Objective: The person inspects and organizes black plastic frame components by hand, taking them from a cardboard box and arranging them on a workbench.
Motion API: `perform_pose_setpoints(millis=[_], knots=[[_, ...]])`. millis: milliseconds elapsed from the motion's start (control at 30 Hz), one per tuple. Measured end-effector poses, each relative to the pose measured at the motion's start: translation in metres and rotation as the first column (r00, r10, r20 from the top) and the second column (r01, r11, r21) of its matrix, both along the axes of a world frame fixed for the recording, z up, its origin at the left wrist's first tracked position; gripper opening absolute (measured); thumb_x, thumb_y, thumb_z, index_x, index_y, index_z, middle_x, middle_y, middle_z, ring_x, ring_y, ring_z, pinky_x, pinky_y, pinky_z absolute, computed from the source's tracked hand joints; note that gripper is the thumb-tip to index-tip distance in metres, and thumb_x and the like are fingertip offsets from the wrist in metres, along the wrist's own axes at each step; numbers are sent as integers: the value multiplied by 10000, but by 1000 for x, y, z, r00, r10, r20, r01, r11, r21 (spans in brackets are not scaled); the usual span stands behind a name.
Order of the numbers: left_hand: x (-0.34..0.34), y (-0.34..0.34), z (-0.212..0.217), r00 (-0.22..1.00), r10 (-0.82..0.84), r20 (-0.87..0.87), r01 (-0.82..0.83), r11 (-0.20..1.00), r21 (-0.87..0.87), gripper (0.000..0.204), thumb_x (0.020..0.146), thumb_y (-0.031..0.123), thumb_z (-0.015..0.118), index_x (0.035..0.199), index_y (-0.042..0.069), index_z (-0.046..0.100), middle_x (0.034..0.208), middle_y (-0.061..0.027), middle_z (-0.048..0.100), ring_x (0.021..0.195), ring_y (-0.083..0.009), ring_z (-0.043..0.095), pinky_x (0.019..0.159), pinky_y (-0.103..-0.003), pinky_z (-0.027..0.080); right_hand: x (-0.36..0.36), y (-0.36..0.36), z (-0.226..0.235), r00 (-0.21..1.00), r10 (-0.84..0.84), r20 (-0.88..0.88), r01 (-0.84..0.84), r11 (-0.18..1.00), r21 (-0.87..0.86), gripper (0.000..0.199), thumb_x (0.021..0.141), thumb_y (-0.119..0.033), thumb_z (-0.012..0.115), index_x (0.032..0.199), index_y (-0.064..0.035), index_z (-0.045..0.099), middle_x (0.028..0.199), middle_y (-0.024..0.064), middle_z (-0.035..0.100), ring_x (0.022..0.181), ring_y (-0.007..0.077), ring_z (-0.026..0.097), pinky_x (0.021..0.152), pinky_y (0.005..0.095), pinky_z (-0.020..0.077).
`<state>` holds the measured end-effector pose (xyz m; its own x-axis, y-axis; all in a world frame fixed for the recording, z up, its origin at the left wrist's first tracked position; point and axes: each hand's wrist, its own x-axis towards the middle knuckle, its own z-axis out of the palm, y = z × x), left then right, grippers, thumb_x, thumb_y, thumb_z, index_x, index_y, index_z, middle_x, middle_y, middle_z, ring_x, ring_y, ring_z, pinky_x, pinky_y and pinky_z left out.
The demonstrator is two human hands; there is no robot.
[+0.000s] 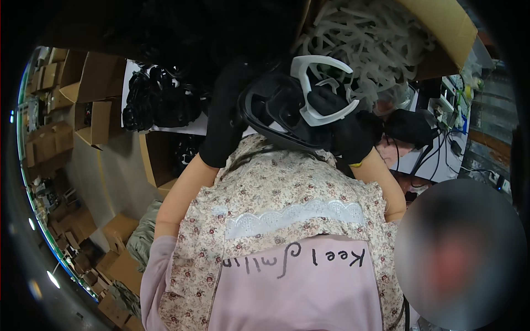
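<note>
While both gloved hands work close above a floral apron (287,193), the nearest container is an open cardboard box (152,160) at the person's left, dark parts inside, hard to tell which kind. Left hand (223,124), in a black glove, has its fingers closed on the rim of a black plastic frame (265,118), a curved ring-like piece held just in front of the chest. Right hand (345,129), also black-gloved, has its fingers wrapped round a white plastic frame (320,88), pinching its lower edge; the white piece lies against the black one, overlapping its right side. Beyond the left hand, a pile of black frames (154,102) lies on a white sheet, loose, not in a box. Farthest, at top right, a big cardboard carton (447,25) stands open, filled with a heap of white frames (370,38), tangled together. Flat and folded cartons (83,83) stack at the far left. Another person, blurred, sits at lower right, well apart from the hands.
</note>
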<state>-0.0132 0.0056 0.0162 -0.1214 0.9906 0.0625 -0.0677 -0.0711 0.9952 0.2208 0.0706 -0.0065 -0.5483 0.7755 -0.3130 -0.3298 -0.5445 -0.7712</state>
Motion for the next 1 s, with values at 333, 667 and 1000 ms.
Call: perform_pose_setpoints(millis=[333, 667, 1000], knots=[[10, -7, 8, 948, -35, 317, 135, 945, -299, 592, 928, 251, 618, 1430, 33, 394, 1361, -94, 503, 1232, -194, 509, 1030, -340, 438, -18, -20, -4, 875, -260, 409, 66, 900, 432, 304, 878, -144, 669, 1139, 1, 607, 1026, 68, 620, 919, 126, 594, 785, 281, 482], [0, 4, 8, 955, -109, 277, 191, 939, -286, 448, 1003, 280, 500, 1367, 21, 466, 1244, -89, 566, 1160, -160, 546, 977, -296, 453, 9, 24, 45, 772, -491, 403, -522, -128, 843, 342, 722, -125, 732, 1061, -107, 691, 991, 80, 679, 785, 251, 642, 663, 356, 507], [2, 4, 5, 973, -123, 193, 174, 945, -278, 631, 899, 392, 667, 1361, 20, 453, 1232, -88, 574, 1127, -173, 543, 965, -327, 455, 3, 25, 41, 762, -511, 398, -533, -145, 834, 341, 703, -187, 708, 1044, -167, 700, 1043, 35, 675, 848, 235, 630, 684, 370, 497]])
